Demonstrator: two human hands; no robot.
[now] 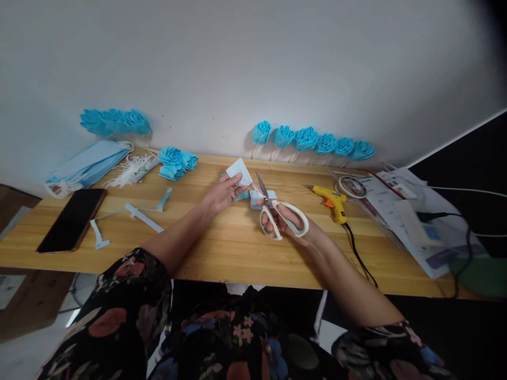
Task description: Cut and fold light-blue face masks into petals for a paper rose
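Observation:
My left hand (226,193) pinches a pale blue folded piece of mask fabric (240,171) above the wooden table. In my right hand (291,221) are scissors (295,224) with white handles; fingers pass through the loops and the blades are parted. The blade tips lie close to the fabric's lower right corner; I cannot tell whether they touch it. Beneath the scissors, a small stack of pale blue fabric pieces (257,200) rests on the table, partly hidden by my right hand. More blue fabric shows behind my left hand.
Blue fabric roses (306,139) on stems lean against the wall, with more roses (174,162) on the table. A yellow glue gun (331,200) lies right, near a tape roll (352,187) and papers (431,253). Leftward are face masks (89,161), a phone (72,220) and fabric scraps (144,218).

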